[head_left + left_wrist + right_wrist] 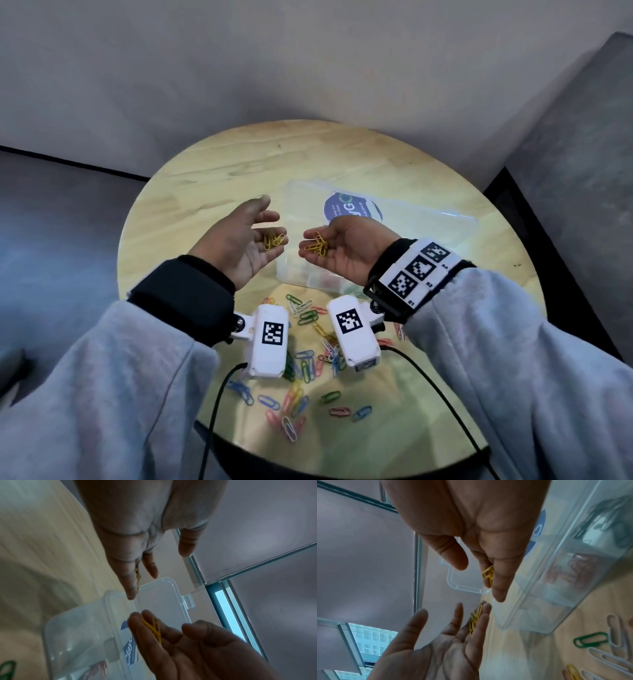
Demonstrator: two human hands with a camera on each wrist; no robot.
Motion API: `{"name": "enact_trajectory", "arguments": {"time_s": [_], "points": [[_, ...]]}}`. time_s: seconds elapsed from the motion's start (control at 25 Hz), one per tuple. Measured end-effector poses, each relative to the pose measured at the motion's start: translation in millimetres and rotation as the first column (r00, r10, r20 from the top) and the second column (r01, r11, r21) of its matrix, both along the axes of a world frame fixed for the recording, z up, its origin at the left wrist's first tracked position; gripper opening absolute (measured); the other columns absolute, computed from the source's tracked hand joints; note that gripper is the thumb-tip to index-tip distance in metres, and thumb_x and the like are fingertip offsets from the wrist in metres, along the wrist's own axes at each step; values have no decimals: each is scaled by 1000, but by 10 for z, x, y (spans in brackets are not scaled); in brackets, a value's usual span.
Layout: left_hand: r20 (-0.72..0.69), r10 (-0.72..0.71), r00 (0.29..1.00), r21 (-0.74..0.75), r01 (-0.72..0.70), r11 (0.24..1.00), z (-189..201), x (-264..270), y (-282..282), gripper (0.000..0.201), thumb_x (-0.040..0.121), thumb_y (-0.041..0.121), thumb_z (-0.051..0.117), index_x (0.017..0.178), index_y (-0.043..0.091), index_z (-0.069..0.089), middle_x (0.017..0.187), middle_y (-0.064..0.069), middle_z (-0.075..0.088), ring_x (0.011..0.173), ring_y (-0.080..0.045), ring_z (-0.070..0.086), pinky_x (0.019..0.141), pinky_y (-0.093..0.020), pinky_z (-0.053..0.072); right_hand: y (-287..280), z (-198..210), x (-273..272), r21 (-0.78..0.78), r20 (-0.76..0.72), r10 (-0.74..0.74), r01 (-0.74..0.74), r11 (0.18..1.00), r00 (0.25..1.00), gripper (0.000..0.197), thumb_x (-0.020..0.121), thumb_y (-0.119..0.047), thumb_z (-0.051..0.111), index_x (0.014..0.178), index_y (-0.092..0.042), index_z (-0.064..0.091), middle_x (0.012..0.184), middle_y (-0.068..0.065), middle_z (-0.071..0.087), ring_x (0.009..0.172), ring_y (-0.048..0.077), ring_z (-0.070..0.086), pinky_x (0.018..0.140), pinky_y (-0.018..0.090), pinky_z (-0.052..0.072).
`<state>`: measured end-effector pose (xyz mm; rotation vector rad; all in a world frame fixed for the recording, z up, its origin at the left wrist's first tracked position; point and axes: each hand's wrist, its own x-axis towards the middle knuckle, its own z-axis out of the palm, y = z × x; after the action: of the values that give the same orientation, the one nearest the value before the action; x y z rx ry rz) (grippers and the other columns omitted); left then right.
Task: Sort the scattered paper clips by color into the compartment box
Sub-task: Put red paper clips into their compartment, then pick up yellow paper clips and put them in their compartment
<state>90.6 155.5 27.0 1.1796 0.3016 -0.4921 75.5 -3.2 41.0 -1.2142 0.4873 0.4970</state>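
Note:
Both hands are held palm up above the clear compartment box (301, 279). My left hand (270, 222) has straight fingers, and a few yellow paper clips (274, 240) lie loose on them. My right hand (320, 246) is lightly cupped, thumb apart, and carries another small bunch of yellow clips (317, 245). The left wrist view shows the left hand's clips (137, 577) and the right hand's clips (154, 628). In the right wrist view the box (556, 588) holds red clips (570, 572) in one compartment. Many mixed-colour clips (308, 359) lie scattered on the table.
The box's open lid (411, 219), with a blue label, lies flat behind the hands on the round wooden table (205, 164). Two wrist cameras hang over the scattered clips. Their cables run off the table's near edge. A green clip (590, 641) lies beside the box.

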Motion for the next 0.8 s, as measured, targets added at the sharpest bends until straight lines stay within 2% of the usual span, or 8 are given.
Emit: {"name": "enact_trajectory", "arguments": {"time_s": [0.12, 0.28, 0.4, 0.52, 0.6, 0.64, 0.68, 0.8], "points": [[29, -43, 999, -23, 44, 999, -2, 14, -99, 34, 93, 46, 43, 91, 14, 54, 99, -11, 51, 88, -20, 52, 82, -28, 45, 41, -48, 84, -51, 4, -20, 20, 998, 1000, 16, 88, 1, 34, 96, -4, 46, 80, 13, 46, 66, 22, 49, 54, 24, 50], [61, -65, 996, -6, 66, 998, -17, -36, -188, 34, 95, 48, 37, 91, 19, 56, 119, -13, 46, 119, -22, 45, 99, -29, 35, 35, -68, 79, -91, 12, 27, -26, 996, 1000, 17, 84, 4, 36, 75, -9, 44, 72, 10, 40, 62, 19, 41, 61, 24, 39], [70, -85, 994, 7, 85, 996, -4, -76, -171, 33, 95, 47, 36, 93, 21, 57, 128, -14, 48, 133, -23, 40, 107, -31, 32, 15, -66, 25, -131, 34, 30, -25, 991, 999, 13, 87, 2, 40, 84, -6, 50, 76, 10, 43, 68, 18, 44, 66, 24, 42], [121, -97, 988, 22, 95, 995, 30, -115, -111, 32, 95, 45, 38, 92, 21, 59, 106, -5, 57, 111, -18, 53, 97, -29, 41, 10, 9, -56, -193, 89, 64, -46, 980, 994, 18, 94, -5, 43, 105, -3, 57, 86, 10, 51, 84, 21, 52, 81, 27, 48], [162, -138, 977, 157, 113, 981, 33, -134, -66, 27, 95, 41, 42, 90, 19, 58, 99, -6, 58, 91, -17, 59, 84, -28, 46, -3, 80, -145, -330, 132, 188, -135, 934, 973, 14, 94, -6, 43, 93, -5, 58, 82, 9, 55, 74, 21, 56, 70, 28, 49], [187, -194, 963, 311, 130, 942, 26, -143, -24, 22, 95, 38, 46, 89, 19, 57, 94, -7, 59, 81, -18, 59, 77, -28, 47, -19, 102, -204, -480, 131, 312, -215, 851, 941, 15, 94, -5, 44, 87, -6, 57, 78, 8, 56, 68, 20, 56, 65, 28, 48], [197, -282, 939, 498, 151, 854, 13, -149, 28, 18, 93, 35, 51, 88, 18, 56, 88, -7, 59, 73, -18, 58, 70, -29, 47, -40, 106, -267, -647, 87, 455, -297, 702, 886, 15, 92, -8, 45, 86, -7, 59, 76, 6, 58, 66, 19, 56, 64, 29, 49], [18, -564, 825, 883, 252, 396, -58, -197, 147, 10, 86, 27, 59, 89, 17, 59, 75, 0, 59, 66, -17, 54, 59, -24, 40, -88, -14, -445, -887, -211, 701, -435, 156, 682, 20, 89, -16, 51, 100, -8, 66, 81, 0, 61, 67, 14, 56, 65, 27, 48]]}}
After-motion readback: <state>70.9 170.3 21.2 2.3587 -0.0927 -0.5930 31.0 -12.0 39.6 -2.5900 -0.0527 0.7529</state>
